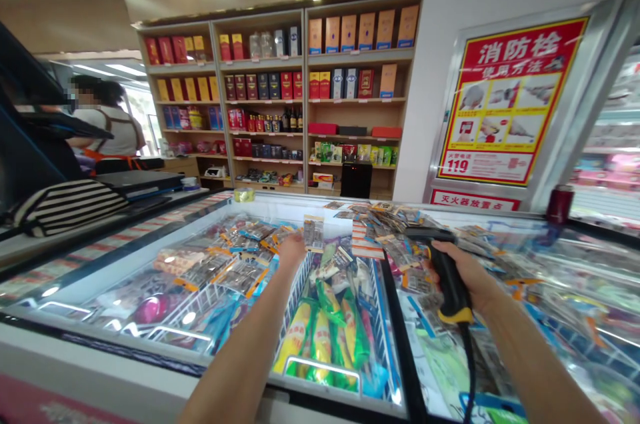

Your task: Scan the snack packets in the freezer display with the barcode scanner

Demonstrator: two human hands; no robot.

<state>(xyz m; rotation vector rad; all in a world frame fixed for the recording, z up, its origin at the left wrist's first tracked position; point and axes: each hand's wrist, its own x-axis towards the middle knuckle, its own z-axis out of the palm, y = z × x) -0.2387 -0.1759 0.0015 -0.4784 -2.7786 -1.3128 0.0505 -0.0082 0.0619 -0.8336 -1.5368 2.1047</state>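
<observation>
My left hand point(291, 249) reaches out over the open chest freezer point(150, 344) and holds up a small flat ice-cream packet point(313, 233) by its lower edge. My right hand point(467, 275) grips a black barcode scanner point(440, 257) with a yellow band at the base of its handle; its head points left toward the packet. A black cable hangs down from the scanner. Below both hands lie wire baskets point(370, 304) full of wrapped ice creams, with yellow and green packs point(325, 337) in the middle section.
Wooden shelves point(305, 97) of boxed goods and bottles line the back wall. A person in an apron point(107, 127) stands at the far left behind a counter. A red fire-hydrant poster point(507, 101) hangs at the right, a red can point(559, 204) below it.
</observation>
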